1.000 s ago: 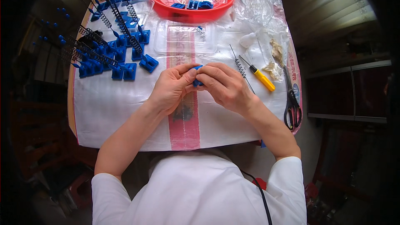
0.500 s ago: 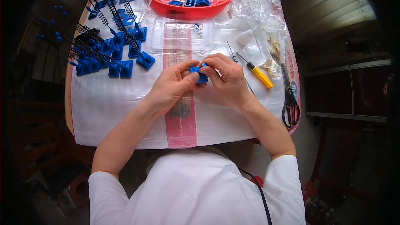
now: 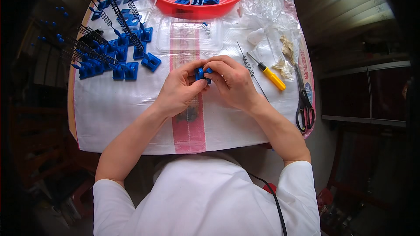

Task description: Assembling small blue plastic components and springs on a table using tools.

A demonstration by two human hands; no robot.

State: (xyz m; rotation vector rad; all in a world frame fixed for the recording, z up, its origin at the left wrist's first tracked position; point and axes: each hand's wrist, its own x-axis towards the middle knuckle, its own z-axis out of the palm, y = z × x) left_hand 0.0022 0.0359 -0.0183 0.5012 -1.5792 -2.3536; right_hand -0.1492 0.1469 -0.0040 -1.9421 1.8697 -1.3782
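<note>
At the middle of the table my left hand [image 3: 180, 86] is closed around a blue plastic base [image 3: 199, 74], held up off the sheet. My right hand [image 3: 234, 81] pinches a small blue plastic piece [image 3: 208, 70] against the right side of that base. Fingers cover much of both parts, so I cannot tell how they fit together. Just beyond my right hand lies a thin black rod with a coil spring [image 3: 248, 64]. A yellow-handled screwdriver [image 3: 274, 78] rests to the right of it.
Several blue bases with upright springs [image 3: 124, 52] crowd the far left. A clear plastic tray [image 3: 166, 39] holds tiny parts. Behind it stands a red basin [image 3: 197, 12] with blue pieces. Black scissors [image 3: 305, 109], a white bottle [image 3: 256, 37] and crumpled clear plastic [image 3: 267, 0] are at the right.
Both hands have shifted slightly left. The blue base has turned in my left fingers, and the small blue piece has moved left and a little lower against it.
</note>
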